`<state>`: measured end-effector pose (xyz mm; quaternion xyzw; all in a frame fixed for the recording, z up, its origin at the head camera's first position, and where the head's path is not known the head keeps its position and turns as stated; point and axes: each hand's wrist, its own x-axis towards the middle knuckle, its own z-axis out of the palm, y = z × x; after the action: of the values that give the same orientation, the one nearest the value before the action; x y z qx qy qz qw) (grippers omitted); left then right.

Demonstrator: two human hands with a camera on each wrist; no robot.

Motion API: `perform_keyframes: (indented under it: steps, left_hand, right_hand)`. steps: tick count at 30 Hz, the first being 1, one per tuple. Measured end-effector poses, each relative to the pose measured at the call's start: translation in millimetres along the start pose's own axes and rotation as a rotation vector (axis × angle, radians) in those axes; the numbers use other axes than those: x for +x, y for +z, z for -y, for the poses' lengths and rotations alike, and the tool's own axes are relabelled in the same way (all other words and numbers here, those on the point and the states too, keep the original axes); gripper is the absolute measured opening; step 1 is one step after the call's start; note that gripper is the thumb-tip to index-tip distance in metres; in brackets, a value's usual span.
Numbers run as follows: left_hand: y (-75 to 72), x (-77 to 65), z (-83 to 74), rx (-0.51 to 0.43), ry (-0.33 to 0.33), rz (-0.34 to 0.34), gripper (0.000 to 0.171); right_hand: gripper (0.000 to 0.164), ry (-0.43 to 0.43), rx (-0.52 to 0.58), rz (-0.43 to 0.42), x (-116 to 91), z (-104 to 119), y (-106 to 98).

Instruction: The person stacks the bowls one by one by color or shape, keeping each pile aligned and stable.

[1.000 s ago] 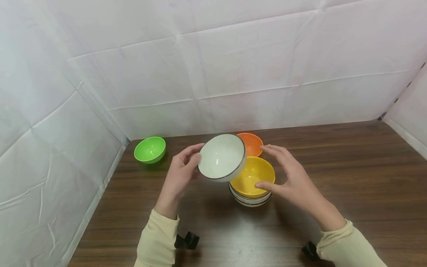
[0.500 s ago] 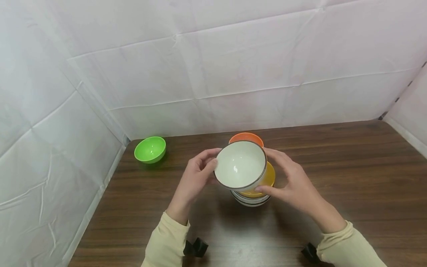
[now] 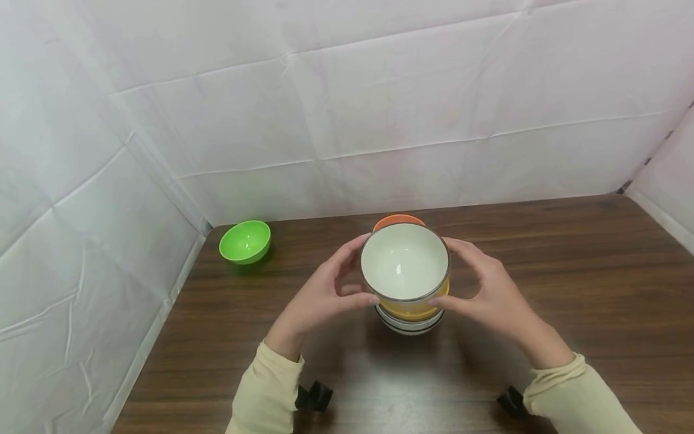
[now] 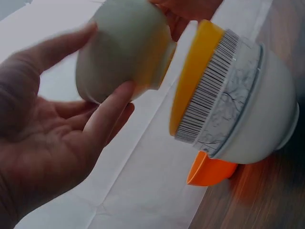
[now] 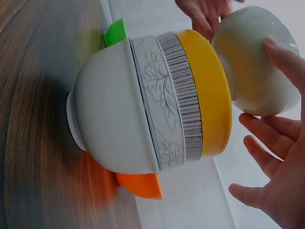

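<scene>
A white bowl with a dark rim is held up level between both hands, above a stack of bowls. My left hand grips its left side, thumb in front and fingers behind. On the other side, my right hand holds it with thumb and fingertips. A yellow bowl tops the stack, nested in patterned white bowls. In the left wrist view a gap shows between the held bowl's foot and the yellow bowl.
An orange bowl stands behind the stack, partly hidden by the held bowl. At the table's far left corner sits a green bowl. White sheeting hangs behind and to the sides of the wooden table.
The white bowl has moved right, over the yellow bowl, and has levelled out. My left hand came along with it, and my right hand has taken hold of its right side.
</scene>
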<state>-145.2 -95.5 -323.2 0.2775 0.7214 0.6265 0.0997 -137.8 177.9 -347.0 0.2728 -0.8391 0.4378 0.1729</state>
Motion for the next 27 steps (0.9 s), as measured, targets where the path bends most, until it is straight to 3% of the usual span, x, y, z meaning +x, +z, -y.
perform_keyframes:
  steps: [5, 9, 19, 27]
  left_hand:
    - [5.2, 3.9, 5.5, 0.185, 0.006, -0.076, 0.082]
    - [7.1, 4.6, 8.3, 0.314, 0.006, -0.093, 0.083]
    - [9.1, 6.7, 12.3, 0.424, 0.001, -0.067, 0.083]
    - [13.0, 7.5, 14.0, 0.456, -0.022, -0.059, 0.083]
  right_hand:
    - [0.079, 0.038, -0.005, 0.039, 0, -5, -4]
    - [0.08, 0.064, -0.015, 0.074, 0, -10, -6]
    - [0.083, 0.049, -0.039, 0.104, 0, -19, -7]
    - [0.081, 0.029, -0.097, 0.14, -1, -20, -9]
